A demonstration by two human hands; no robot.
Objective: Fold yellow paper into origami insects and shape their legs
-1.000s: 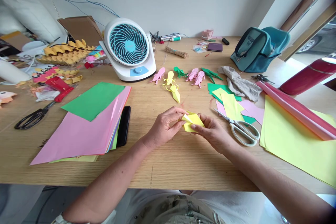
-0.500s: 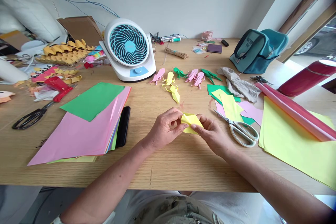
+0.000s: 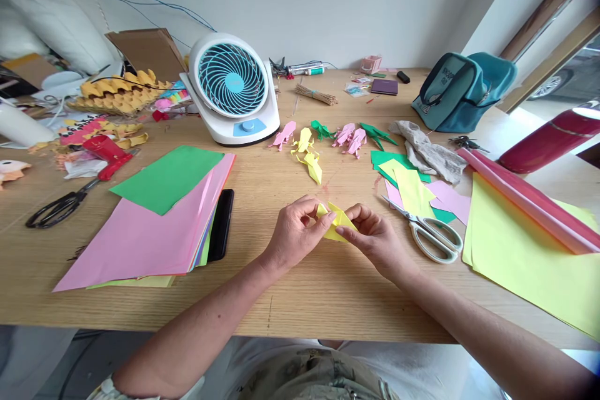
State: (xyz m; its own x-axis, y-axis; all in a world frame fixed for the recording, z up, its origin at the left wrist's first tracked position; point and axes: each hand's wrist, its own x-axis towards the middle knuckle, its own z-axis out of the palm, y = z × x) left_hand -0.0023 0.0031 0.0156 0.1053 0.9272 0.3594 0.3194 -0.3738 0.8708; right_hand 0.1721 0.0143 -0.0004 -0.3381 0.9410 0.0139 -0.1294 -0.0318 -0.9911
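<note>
A small folded yellow paper (image 3: 336, 224) is held just above the wooden table (image 3: 300, 287), between both hands. My left hand (image 3: 295, 234) pinches its left side with thumb and fingertips. My right hand (image 3: 375, 239) pinches its right side, fingers curled. Much of the paper is covered by the fingers. A row of finished pink, yellow and green origami figures (image 3: 328, 136) lies on the table beyond the hands.
A stack of coloured sheets (image 3: 154, 219) lies left over a black phone (image 3: 221, 225). White scissors (image 3: 429, 232) and paper scraps (image 3: 412, 190) sit right, beside large yellow sheets (image 3: 529, 256). A fan (image 3: 232, 87), black scissors (image 3: 56, 207), a teal bag (image 3: 462, 87) and a red bottle (image 3: 553, 137) ring the table.
The hands have drawn closer together and folded the yellow paper smaller; its white underside no longer shows and a pointed flap now sticks up between the fingers.
</note>
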